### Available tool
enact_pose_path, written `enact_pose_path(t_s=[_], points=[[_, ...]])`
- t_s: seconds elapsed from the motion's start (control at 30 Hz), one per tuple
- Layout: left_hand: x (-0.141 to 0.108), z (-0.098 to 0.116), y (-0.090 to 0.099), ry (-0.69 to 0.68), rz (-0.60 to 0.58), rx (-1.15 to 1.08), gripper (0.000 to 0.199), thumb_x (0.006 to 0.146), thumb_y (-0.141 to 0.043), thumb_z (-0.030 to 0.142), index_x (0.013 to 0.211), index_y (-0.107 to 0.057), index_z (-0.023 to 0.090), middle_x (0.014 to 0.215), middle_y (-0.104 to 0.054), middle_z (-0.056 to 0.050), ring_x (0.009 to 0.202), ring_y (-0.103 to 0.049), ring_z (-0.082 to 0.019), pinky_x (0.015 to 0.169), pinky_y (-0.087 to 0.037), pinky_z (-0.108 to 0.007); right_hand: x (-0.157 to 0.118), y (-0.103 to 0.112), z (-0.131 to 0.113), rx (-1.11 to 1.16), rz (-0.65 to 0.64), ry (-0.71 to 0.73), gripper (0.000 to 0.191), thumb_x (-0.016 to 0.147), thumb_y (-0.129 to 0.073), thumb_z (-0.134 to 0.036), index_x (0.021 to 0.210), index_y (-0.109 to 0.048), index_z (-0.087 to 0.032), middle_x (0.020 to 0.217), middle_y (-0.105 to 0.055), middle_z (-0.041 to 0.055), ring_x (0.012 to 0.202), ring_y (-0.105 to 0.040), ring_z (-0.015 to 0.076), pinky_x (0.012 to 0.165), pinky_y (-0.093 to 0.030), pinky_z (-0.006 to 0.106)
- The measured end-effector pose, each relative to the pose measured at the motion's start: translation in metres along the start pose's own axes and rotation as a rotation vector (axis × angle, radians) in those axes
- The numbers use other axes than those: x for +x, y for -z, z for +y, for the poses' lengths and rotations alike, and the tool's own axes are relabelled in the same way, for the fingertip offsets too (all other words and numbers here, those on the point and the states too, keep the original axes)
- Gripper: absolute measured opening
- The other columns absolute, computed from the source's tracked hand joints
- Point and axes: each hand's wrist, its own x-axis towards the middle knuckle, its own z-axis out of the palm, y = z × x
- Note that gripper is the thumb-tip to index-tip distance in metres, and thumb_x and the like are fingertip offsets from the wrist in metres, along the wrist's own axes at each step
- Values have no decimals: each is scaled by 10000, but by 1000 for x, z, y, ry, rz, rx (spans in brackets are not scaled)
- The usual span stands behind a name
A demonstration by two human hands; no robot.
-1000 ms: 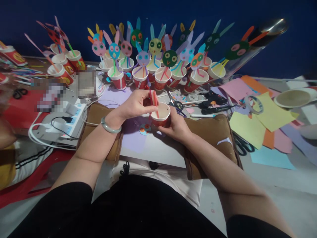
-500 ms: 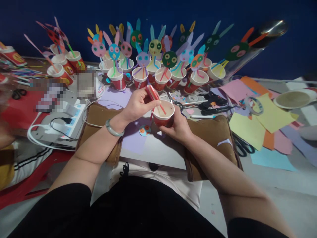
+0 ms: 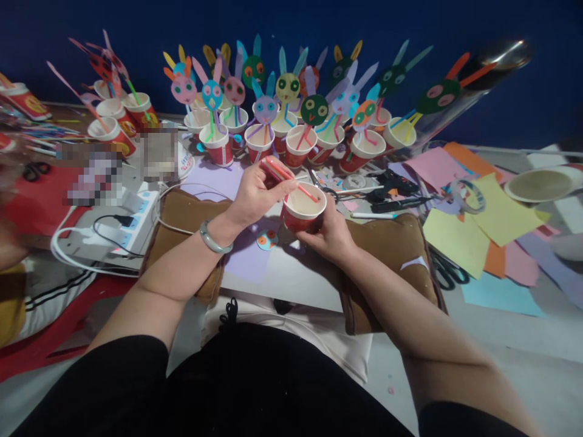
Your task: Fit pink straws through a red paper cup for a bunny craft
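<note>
My right hand (image 3: pixel 331 233) is wrapped round a red paper cup (image 3: pixel 298 222) with a white rim, tilted a little with its mouth up. My left hand (image 3: pixel 261 193) pinches a bundle of red sticks or straws (image 3: pixel 277 169) at the cup's left rim. One red stick (image 3: pixel 308 192) from there slants down into the cup's mouth. Below the hands, a small blue disc with orange eyes (image 3: pixel 267 240) lies on purple paper (image 3: pixel 246 261). What the hidden fingertips of my left hand touch cannot be made out.
Behind stand several cups with paper rabbit heads (image 3: pixel 314 110). Coloured paper (image 3: pixel 458 243), tape (image 3: pixel 469 195) and black scissors (image 3: pixel 449 271) lie right. Brown cushions (image 3: pixel 387 261) flank my forearms. A power strip (image 3: pixel 136 218) with cables and another person's arm (image 3: pixel 11 249) are left.
The cup in my right hand has shifted slightly right. The red bundle in my left hand now leans flatter, and the stick in the cup reaches further right.
</note>
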Motion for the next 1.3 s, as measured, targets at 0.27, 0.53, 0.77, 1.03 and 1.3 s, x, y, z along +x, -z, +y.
enact_pose_path(t_s=[0.27, 0.53, 0.77, 1.03, 1.3], points=[[0, 4, 1, 38, -30, -74, 415, 807, -846, 538, 848, -625, 189, 628, -606, 42, 533, -576, -80, 541, -500, -243, 0, -2, 3, -4, 12, 17, 854, 775, -768, -423, 1511, -387, -214, 1406, -614, 194, 1242, -662, 398, 993, -581, 515], [1, -6, 0, 87, 8, -119, 404, 814, -835, 504, 825, -578, 192, 641, -639, 41, 494, -533, -53, 489, -450, -210, 1, 0, 0, 39, 12, 12, 838, 769, -753, -392, 1506, -403, -201, 1398, -628, 183, 1188, -686, 380, 942, -601, 484], [0, -6, 3, 70, -29, -72, 375, 837, -826, 471, 841, -571, 197, 685, -650, 23, 544, -561, -73, 541, -494, -240, 0, -1, 1, -8, 19, -16, 831, 771, -767, -417, 1497, -417, -216, 1381, -621, 187, 1176, -676, 393, 937, -596, 518], [4, 0, 9, 36, -130, -9, 474, 768, -858, 588, 832, -618, 184, 717, -658, 4, 629, -621, -111, 603, -527, -262, -1, -2, 1, 87, 19, -67, 852, 697, -854, -485, 1390, -431, -230, 1225, -693, 134, 1013, -718, 337, 813, -604, 452], [9, 8, 18, 127, -303, -32, 417, 767, -876, 493, 832, -639, 157, 676, -646, 8, 567, -579, -85, 553, -476, -221, -2, -6, 2, 115, -6, -34, 809, 681, -887, -511, 1304, -458, -224, 1186, -718, 126, 1038, -734, 338, 821, -599, 423]])
